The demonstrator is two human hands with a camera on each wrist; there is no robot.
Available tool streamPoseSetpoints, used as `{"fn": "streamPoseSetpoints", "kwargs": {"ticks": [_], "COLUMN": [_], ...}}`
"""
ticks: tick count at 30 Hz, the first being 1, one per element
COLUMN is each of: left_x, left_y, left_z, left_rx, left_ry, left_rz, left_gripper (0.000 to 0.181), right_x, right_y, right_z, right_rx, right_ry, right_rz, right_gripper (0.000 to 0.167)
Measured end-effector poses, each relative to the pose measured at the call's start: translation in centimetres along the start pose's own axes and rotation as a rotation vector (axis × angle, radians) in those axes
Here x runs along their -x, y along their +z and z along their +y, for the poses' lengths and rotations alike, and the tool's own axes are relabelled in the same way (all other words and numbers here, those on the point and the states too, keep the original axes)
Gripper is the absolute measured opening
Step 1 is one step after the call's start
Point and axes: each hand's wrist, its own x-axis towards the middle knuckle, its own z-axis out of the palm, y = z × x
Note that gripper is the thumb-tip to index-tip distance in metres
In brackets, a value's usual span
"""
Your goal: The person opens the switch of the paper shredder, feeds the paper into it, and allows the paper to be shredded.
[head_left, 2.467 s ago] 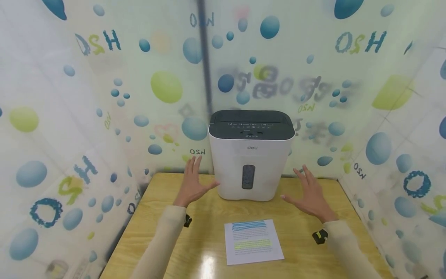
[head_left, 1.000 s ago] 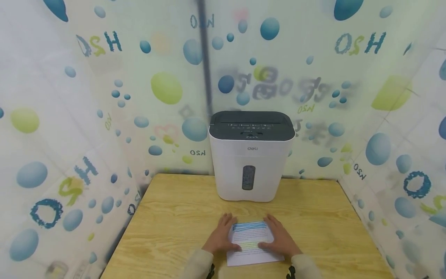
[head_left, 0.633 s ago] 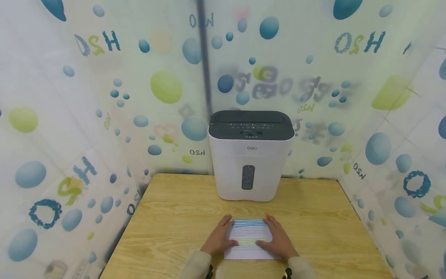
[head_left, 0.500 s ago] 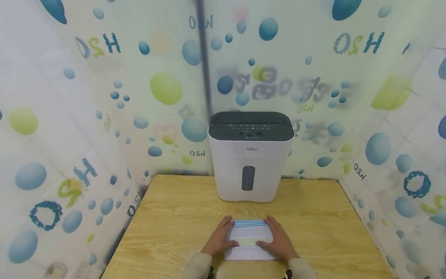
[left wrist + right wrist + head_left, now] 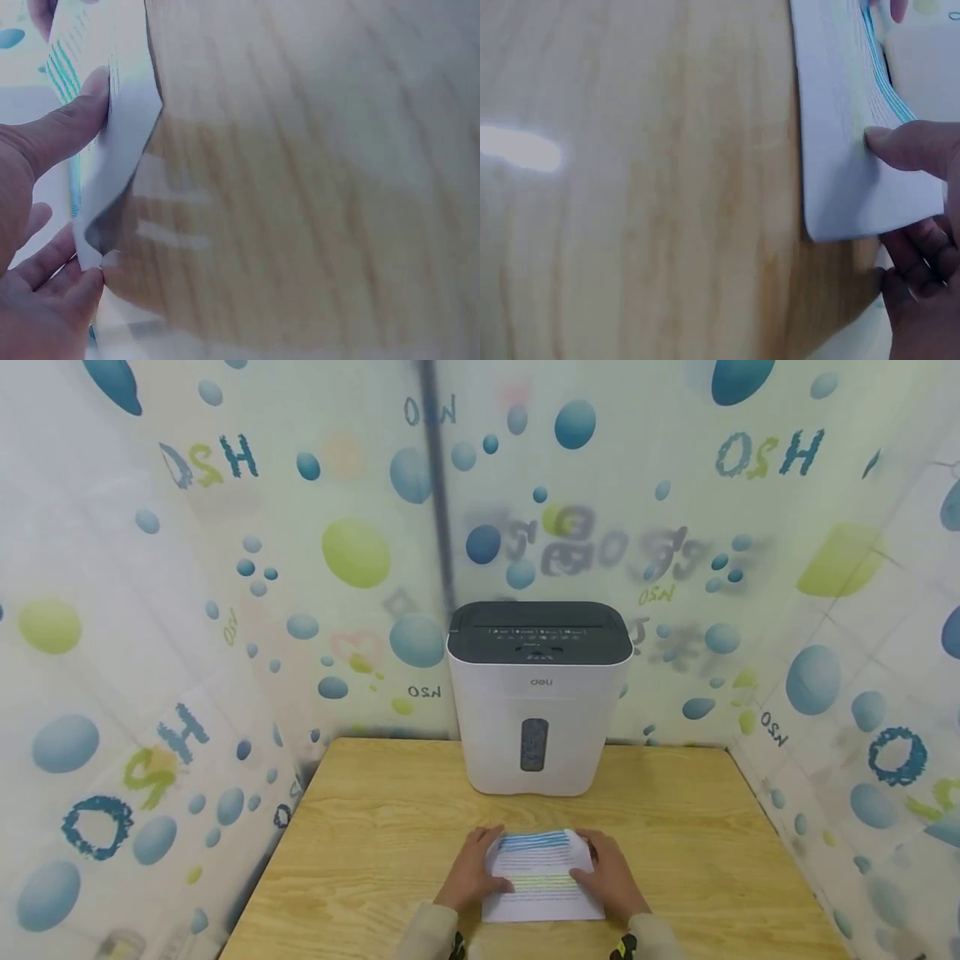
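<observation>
A printed sheet of paper (image 5: 536,906), with blue strokes along its far end and a yellow highlighted band, lies between the two hands near the front of the table. My left hand (image 5: 468,872) holds its left edge, thumb on top and fingers at the side; in the left wrist view the paper (image 5: 124,135) bows up off the wood there. At the right edge my right hand (image 5: 609,872) pinches the sheet, its thumb (image 5: 900,142) on the printed face and its other fingers curled under the raised edge.
A white paper shredder (image 5: 495,735) with a dark top (image 5: 540,631) stands upright at the back of the wooden table (image 5: 360,852). Patterned curtains (image 5: 300,552) enclose the table at the back and on both sides.
Both hands came from beside the shredder down to the paper. They straightened the sheet; since then the right hand's fingers have curled under its edge and lifted it slightly.
</observation>
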Motion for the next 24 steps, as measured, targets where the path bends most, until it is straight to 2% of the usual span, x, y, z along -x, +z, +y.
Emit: {"fn": "streamPoseSetpoints", "kwargs": {"ticks": [4,6,11,16,19,24], "left_x": [0.0,0.0,0.0,-0.1,-0.2,-0.2], "left_y": [-0.2,-0.3,-0.6,-1.0,-1.2,-1.2], "left_z": [0.2,0.3,0.4,0.2,-0.3,-1.4], "left_rx": [-0.004,-0.011,0.014,0.026,0.033,0.141], "left_ry": [-0.033,-0.027,-0.03,-0.035,-0.008,0.018], "left_rz": [0.0,0.006,0.014,0.03,0.059,0.083], "left_gripper": [0.102,0.099,0.077,0.062,0.046,0.015], "right_x": [0.1,0.3,0.3,-0.2,-0.4,-0.5], "right_y": [-0.6,-0.8,-1.4,-1.6,-1.7,-1.7], "right_z": [-0.2,-0.4,-0.7,-0.8,-0.9,-0.9], "right_rx": [-0.027,-0.062,-0.129,-0.1,-0.085,-0.085], "right_ry": [0.011,0.023,0.043,0.029,0.021,0.025], "right_rz": [-0.047,-0.071,-0.116,-0.114,-0.096,-0.06], "right_gripper": [0.034,0.032,0.033,0.009,0.01,0.021]}}
